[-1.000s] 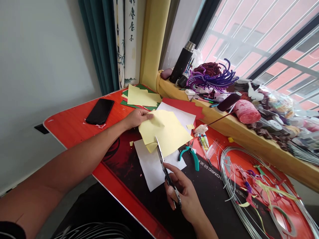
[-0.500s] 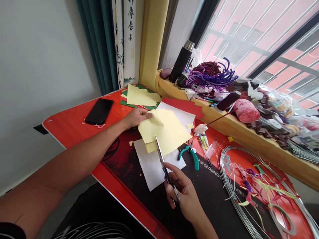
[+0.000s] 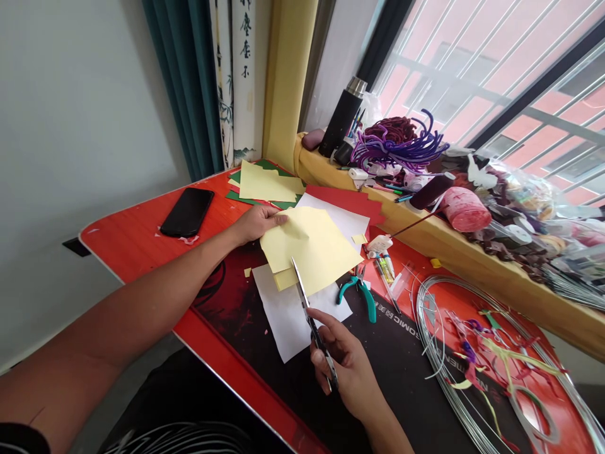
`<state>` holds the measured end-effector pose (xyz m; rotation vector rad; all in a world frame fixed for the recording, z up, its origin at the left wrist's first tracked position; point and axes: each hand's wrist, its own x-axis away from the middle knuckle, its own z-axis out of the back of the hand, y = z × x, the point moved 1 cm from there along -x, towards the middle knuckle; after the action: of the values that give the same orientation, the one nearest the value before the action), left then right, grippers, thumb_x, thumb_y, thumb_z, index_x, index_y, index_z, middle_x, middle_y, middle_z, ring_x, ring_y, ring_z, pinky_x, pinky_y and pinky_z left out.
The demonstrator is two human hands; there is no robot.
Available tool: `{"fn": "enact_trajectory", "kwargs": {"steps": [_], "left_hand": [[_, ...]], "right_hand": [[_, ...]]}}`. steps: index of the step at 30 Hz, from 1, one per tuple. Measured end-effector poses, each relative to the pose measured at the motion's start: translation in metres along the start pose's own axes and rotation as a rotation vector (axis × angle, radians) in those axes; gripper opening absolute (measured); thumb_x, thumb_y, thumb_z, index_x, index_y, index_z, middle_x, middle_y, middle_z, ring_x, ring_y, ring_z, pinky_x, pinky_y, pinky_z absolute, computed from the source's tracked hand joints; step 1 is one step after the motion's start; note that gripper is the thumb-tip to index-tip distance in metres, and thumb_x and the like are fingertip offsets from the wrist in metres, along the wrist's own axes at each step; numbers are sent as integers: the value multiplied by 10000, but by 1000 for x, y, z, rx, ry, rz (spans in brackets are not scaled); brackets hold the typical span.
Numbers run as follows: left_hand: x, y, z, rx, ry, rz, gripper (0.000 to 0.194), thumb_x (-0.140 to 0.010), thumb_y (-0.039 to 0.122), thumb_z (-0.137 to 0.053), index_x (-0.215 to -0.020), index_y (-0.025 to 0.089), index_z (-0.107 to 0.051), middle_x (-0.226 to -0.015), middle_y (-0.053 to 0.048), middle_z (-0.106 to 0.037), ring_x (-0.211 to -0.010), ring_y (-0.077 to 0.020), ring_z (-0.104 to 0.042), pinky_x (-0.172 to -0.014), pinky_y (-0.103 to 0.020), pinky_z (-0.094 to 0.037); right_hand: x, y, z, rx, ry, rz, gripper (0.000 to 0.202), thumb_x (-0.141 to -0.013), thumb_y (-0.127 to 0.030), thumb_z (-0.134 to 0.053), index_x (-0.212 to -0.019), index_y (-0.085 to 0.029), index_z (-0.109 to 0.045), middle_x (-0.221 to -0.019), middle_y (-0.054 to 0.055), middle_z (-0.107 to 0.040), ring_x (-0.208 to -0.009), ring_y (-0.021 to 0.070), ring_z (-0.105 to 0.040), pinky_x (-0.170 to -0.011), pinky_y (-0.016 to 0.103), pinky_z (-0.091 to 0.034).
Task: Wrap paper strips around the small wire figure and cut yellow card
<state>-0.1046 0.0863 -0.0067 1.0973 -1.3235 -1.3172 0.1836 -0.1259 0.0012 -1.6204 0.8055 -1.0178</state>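
My left hand point(image 3: 259, 224) pinches the upper left corner of a pale yellow sheet of paper point(image 3: 324, 249), thumb on top. In my right hand point(image 3: 343, 359) is a pair of scissors point(image 3: 307, 309), fingers in its handles, the blades pointing up and away from me. Those blades reach into the sheet's lower edge, where a cut strip point(image 3: 285, 278) hangs slightly lower than the rest. Beneath the yellow paper, a white sheet point(image 3: 283, 331) lies on the black desk mat point(image 3: 378, 366). Whether the blades are fully closed is hard to see.
A black phone point(image 3: 187, 212) lies at the left of the red table. Cut yellow paper point(image 3: 269, 184) and red paper point(image 3: 347, 202) lie behind. To the right are teal pliers point(image 3: 368, 302), a wire coil point(image 3: 437, 340) and a tape roll point(image 3: 543, 435). Craft supplies crowd the windowsill.
The scissor handles have drawn slightly closer together in my right hand. My left hand keeps its hold on the yellow paper, and the whole view has shifted very slightly.
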Motion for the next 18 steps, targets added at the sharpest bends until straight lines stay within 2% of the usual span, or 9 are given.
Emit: {"fn": "enact_trajectory", "kwargs": {"steps": [13,18], "left_hand": [[3,5,-2,14,-13,14,591,-639,680,-940,-902,161,-837,-855,-77,-822,-673,-205,-716,-553,-263,-535],[2,7,9,-48,25,27,596,-658,685,-922,-922,158,-836,-813,-85,-812,-611,-200,-692,-504,-270,-495]], "right_hand": [[0,1,0,-4,-2,-11,666,-875,-596,-860,-1435,-291,-669,-838,-44,-534,-450,36,-447,-404,192,-369],[2,1,1,-33,-47,25,673,-884,-600,-855,-1444,-285,-655,-828,-46,-554,-435,20,-443,-416,184,-327]]}}
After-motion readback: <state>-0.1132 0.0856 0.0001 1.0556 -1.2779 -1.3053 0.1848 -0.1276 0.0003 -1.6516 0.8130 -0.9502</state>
